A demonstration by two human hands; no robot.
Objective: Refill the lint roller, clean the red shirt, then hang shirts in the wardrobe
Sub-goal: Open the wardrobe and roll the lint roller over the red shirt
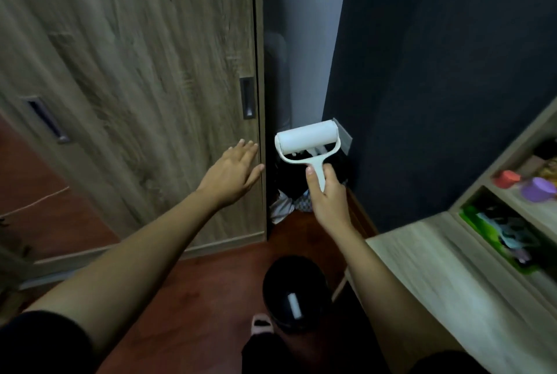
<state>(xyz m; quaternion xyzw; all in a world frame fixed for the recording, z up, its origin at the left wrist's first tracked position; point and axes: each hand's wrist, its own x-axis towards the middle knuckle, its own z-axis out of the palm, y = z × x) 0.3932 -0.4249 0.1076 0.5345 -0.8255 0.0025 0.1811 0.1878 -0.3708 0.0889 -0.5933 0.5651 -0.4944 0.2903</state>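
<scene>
We're gripping the lint roller point(307, 140) in our right hand point(327, 192), mid-frame. Our left hand point(233, 173) is reaching with relaxed, straight fingers toward the wardrobe door point(135, 72).

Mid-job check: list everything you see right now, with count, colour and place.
lint roller: one, white, held before the gap beside the wardrobe
wardrobe doors: two, brown wood grain, left
bin: one, black, on the floor, bottom centre
roll: one, white, inside the bin
clothes heap: one, dark and pale, on the floor in the gap
desk: one, pale wood, right
red item: one, blurred, far right above the desk
purple item: one, blurred, beside the red one
slipper: one, pink, by the bin
left hand: open, at the right door's edge
right hand: grips the lint roller
</scene>
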